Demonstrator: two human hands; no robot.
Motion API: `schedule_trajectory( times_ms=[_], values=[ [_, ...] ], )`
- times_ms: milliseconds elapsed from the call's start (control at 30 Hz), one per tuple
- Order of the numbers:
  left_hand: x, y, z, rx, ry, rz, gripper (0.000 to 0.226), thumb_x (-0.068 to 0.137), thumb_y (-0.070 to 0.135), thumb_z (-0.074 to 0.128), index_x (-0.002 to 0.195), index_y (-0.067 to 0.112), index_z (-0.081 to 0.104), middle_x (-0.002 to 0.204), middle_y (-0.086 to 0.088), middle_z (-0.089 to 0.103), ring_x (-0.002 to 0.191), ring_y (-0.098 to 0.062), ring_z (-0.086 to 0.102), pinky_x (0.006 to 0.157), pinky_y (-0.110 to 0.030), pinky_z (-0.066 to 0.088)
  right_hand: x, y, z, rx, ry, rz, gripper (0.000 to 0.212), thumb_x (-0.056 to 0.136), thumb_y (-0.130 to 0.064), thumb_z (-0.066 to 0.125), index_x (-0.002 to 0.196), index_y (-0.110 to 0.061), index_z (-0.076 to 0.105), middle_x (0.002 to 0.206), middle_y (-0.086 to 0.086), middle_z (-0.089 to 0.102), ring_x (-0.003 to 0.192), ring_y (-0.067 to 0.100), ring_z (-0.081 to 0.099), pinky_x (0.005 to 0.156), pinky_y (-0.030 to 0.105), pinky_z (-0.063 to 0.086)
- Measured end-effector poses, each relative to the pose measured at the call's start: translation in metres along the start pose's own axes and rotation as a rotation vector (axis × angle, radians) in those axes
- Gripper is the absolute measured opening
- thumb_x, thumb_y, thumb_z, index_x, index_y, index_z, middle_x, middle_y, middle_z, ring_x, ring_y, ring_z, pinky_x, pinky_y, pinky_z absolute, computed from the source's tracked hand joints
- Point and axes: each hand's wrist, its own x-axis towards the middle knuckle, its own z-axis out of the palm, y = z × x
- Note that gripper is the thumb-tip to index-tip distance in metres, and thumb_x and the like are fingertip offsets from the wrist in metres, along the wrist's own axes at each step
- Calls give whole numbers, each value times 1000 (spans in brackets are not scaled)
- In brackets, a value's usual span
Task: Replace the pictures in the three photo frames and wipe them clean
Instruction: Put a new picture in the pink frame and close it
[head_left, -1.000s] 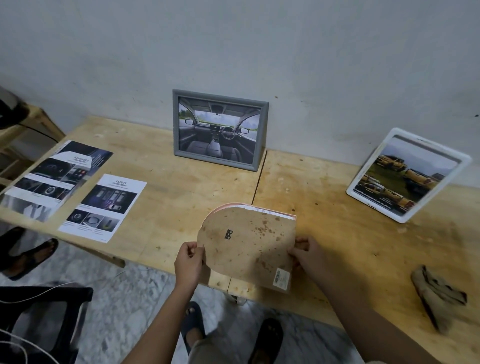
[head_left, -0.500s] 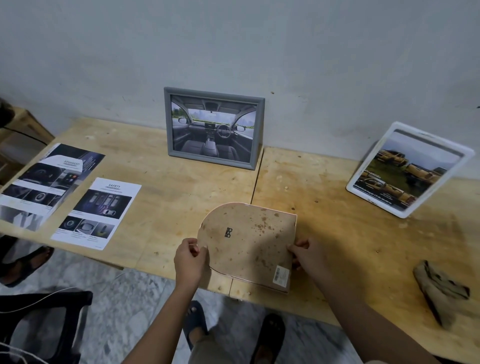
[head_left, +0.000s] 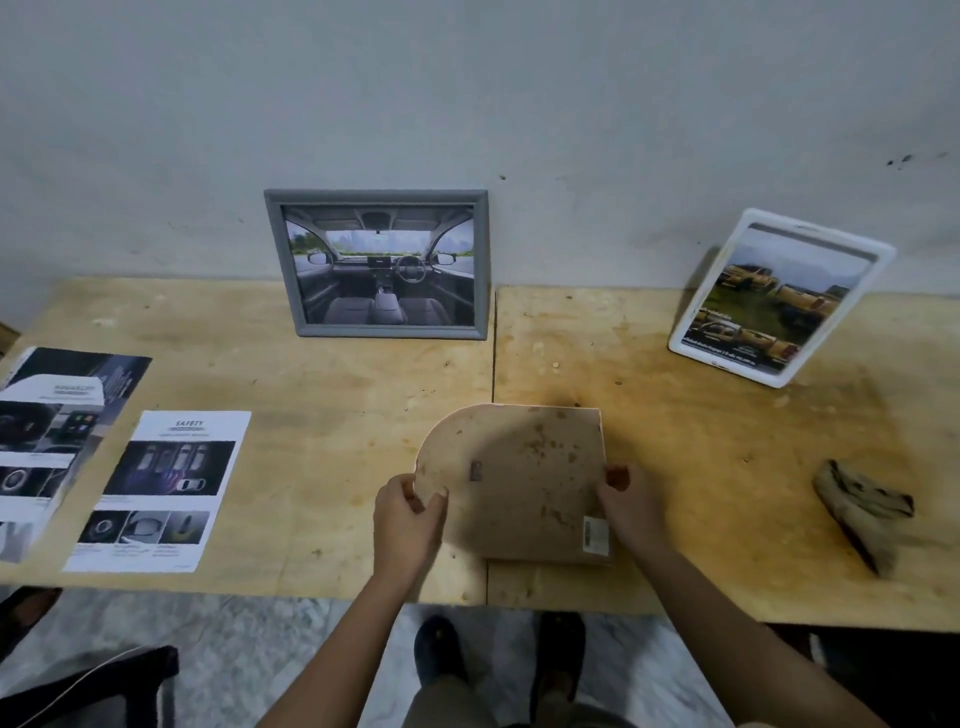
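Note:
An arch-shaped photo frame (head_left: 519, 483) lies face down near the table's front edge, its stained brown backing board up. My left hand (head_left: 408, 519) pinches its curved left edge. My right hand (head_left: 631, 506) holds its right edge. A grey frame (head_left: 377, 265) with a car-interior picture leans on the wall behind. A white frame (head_left: 779, 296) with a picture of yellow trucks leans at the back right. Two printed sheets, one titled SAFETY (head_left: 156, 491) and a darker one (head_left: 57, 441), lie flat at the left. A crumpled brown cloth (head_left: 862, 512) lies at the right.
The wooden table (head_left: 322, 395) is made of two boards with a seam down the middle and stands against a grey wall. My feet (head_left: 498, 654) and a marble floor show below the front edge. A dark chair (head_left: 93, 691) stands at the lower left.
The arch-shaped frame has come down from a tilted hold to lie flat on the table. My head has turned to face the table squarely. Both hands keep their hold.

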Motion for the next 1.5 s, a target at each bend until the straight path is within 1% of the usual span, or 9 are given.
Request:
schedule_trajectory(
  times_ms=[133,233,333,400,467,767,900,1400,1500],
  values=[
    [6,7,3,121,-84,76,34,82,25,67,112,15,52,104,-3,56,91,-19,54,67,-22,42,0,2,-4,-233,74,-131,51,87,-13,58,135,-8,42,135,11,47,123,25,44,93,33,42],
    [16,11,3,350,-112,269,57,80,38,68,128,15,46,124,-3,47,114,-21,45,87,-28,42,-7,4,1,-466,-29,-313,68,88,-27,60,145,-11,27,152,7,22,140,23,19,112,36,24],
    [28,17,11,463,-371,481,90,80,55,61,148,13,20,154,-7,18,142,-25,16,112,-37,28,-10,12,14,-634,-189,-434,80,88,-42,55,150,-15,11,158,4,-2,145,21,-8,117,37,4],
    [32,22,18,599,-561,564,103,79,65,55,151,18,-1,158,-2,-13,144,-21,-14,117,-40,7,-9,20,22,-807,-239,-436,92,81,-66,38,149,-22,-7,156,3,-19,138,19,-27,114,38,-11],
    [35,21,23,696,-631,577,109,76,73,50,150,20,-9,153,0,-25,140,-19,-26,117,-41,0,-7,25,27,-902,-249,-425,100,66,-77,14,144,-25,-21,150,2,-31,132,17,-35,110,36,-18],
    [41,11,28,846,-606,611,120,59,91,18,147,18,-18,144,0,-36,138,-18,-29,116,-39,-4,-6,20,28,-985,-362,-372,111,50,-91,-5,137,-29,-32,142,0,-45,130,19,-42,108,38,-24],
    [41,14,28,867,-616,594,117,57,86,11,147,17,-17,143,-1,-37,136,-16,-31,115,-39,-8,-3,21,31,-970,-399,-364,109,39,-90,-26,129,-32,-39,131,-2,-54,129,22,-44,94,31,-37],
    [43,13,33,889,-708,562,124,39,95,-19,134,17,-35,141,-4,-44,124,-16,-51,108,-36,-22,-2,21,30,-950,-436,-361,98,47,-90,-17,124,-37,-46,139,2,-50,128,24,-47,93,31,-38],
    [42,16,33,890,-706,549,125,38,95,-19,136,17,-33,143,-4,-43,129,-20,-44,108,-38,-21,-1,22,30,-945,-413,-364,96,56,-90,0,123,-40,-46,142,2,-47,123,18,-51,93,31,-38]
  ],
)
